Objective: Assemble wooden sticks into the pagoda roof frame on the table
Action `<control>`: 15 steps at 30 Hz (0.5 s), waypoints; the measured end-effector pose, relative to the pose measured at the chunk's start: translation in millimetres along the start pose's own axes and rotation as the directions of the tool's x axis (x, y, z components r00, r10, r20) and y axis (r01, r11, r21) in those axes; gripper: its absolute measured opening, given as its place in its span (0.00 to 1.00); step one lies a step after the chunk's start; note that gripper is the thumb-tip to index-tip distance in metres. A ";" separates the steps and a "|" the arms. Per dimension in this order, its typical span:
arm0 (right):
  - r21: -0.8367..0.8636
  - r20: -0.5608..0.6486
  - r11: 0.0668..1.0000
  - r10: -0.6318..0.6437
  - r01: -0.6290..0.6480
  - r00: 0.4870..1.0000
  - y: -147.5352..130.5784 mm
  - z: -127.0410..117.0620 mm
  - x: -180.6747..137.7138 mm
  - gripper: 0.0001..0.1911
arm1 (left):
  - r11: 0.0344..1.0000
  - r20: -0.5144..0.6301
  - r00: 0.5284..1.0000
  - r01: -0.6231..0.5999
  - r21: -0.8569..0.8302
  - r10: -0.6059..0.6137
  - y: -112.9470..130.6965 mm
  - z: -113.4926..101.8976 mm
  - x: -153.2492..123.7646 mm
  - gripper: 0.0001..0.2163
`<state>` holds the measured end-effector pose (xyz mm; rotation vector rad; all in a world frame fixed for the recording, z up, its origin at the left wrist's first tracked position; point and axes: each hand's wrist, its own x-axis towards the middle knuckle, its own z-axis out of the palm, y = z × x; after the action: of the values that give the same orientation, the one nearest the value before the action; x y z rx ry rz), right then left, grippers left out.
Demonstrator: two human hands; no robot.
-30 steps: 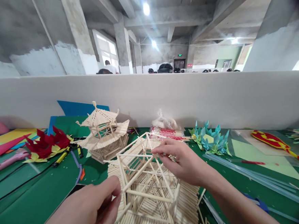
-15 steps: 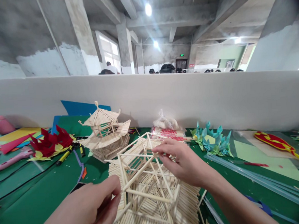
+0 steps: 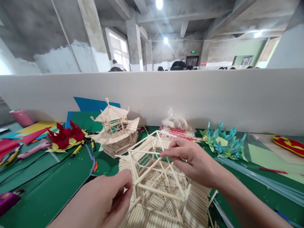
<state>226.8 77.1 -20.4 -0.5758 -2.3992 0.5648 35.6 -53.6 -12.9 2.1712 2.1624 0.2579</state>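
Pinched between thumb and forefinger, the left hand point(image 3: 101, 209) closes on the near-left corner of the open stick frame point(image 3: 156, 174), where an upright stick meets a sloping one, and the frame lies directly ahead of and to the right of that pinch. Across the structure, the right hand point(image 3: 194, 163) comes in from the right with its fingers point(image 3: 174, 150) curled together on a thin stick at the frame's upper far edge; whether that stick is loose or already part of the frame I cannot tell. Between the two grips the frame stands upright on a flat raft of packed sticks point(image 3: 172, 216), its rafters rising toward a peak at the far side, so its tall axis runs up and slightly away from the person. Of the two hands, the right sits nearer the peak and the left nearer the base corner. Behind the frame, apart from it, stands a finished stick pavilion point(image 3: 116, 128) on the green mat point(image 3: 43, 191), with a bag of sticks point(image 3: 175, 126) to its right, blue-green paper flowers point(image 3: 223, 143) further right, and red paper shapes point(image 3: 65, 135) to the left.
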 end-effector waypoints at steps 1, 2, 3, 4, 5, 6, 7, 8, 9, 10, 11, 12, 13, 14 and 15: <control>0.007 0.002 1.000 0.003 -0.003 1.000 0.2 -0.1 -0.1 0.16 | 1.000 0.022 1.000 0.001 0.026 -0.001 0.6 -2.3 0.1 0.12; 0.012 0.003 1.000 0.005 -0.005 1.000 0.2 -0.2 -0.2 0.16 | 0.999 0.021 1.000 -0.009 0.048 0.008 0.8 -4.1 0.2 0.12; 0.015 0.003 1.000 0.007 -0.007 1.000 0.1 -0.3 -0.2 0.16 | 0.997 0.014 1.000 -0.026 0.071 0.025 0.8 -5.2 0.4 0.12; 0.014 0.004 1.000 0.010 -0.010 1.000 -0.1 -0.4 -0.2 0.16 | 0.994 0.000 0.999 -0.054 0.093 0.054 0.6 -5.4 0.4 0.11; 0.012 0.008 1.000 0.013 -0.013 1.000 -0.3 -0.5 -0.1 0.15 | 0.990 -0.019 0.996 -0.082 0.116 0.085 0.3 -4.8 0.3 0.11; 0.008 0.009 1.000 0.016 -0.016 1.000 -0.6 -0.6 0.1 0.15 | 0.985 -0.043 0.993 -0.105 0.139 0.112 0.0 -3.5 -0.3 0.11; 0.007 0.010 1.000 0.015 -0.015 1.000 -0.7 -0.6 0.3 0.15 | 0.979 -0.071 0.989 -0.117 0.164 0.130 -0.1 -1.7 -1.2 0.11; 0.007 0.009 1.000 0.014 -0.014 1.000 -0.7 -0.5 0.5 0.15 | 0.974 -0.096 0.986 -0.118 0.193 0.139 0.0 0.4 -2.6 0.11; 0.007 0.008 1.000 0.011 -0.011 1.000 -0.5 -0.4 0.7 0.15 | 0.967 -0.110 0.983 -0.120 0.224 0.147 0.3 2.6 -4.5 0.11; 0.008 0.003 1.000 0.008 -0.008 1.000 -0.3 -0.2 0.8 0.15 | 0.958 -0.125 0.980 -0.120 0.259 0.156 0.9 4.8 -6.6 0.12; 0.009 -0.004 1.000 0.004 -0.004 1.000 0.0 0.1 0.8 0.15 | 0.948 -0.136 0.977 -0.120 0.296 0.166 1.6 6.9 -8.9 0.12; 0.010 -0.011 1.000 0.000 0.000 1.000 0.3 0.3 0.7 0.15 | 0.935 -0.149 0.972 -0.125 0.333 0.183 2.3 8.8 -11.0 0.13; 0.012 -0.016 1.000 -0.002 0.002 1.000 0.5 0.4 0.5 0.15 | 0.922 -0.167 0.966 -0.122 0.368 0.195 2.7 10.6 -12.9 0.14; 0.013 -0.016 1.000 -0.003 0.003 1.000 0.6 0.5 0.3 0.14 | 0.910 -0.193 0.960 -0.114 0.399 0.205 2.9 12.3 -14.4 0.15; 0.013 -0.013 1.000 -0.002 0.002 1.000 0.6 0.6 0.1 0.14 | 0.899 -0.225 0.950 -0.105 0.424 0.217 2.5 14.0 -15.5 0.15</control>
<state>226.5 77.5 -21.1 -0.5701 -2.3819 0.5743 40.5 -68.0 -27.3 2.6947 2.3506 0.1181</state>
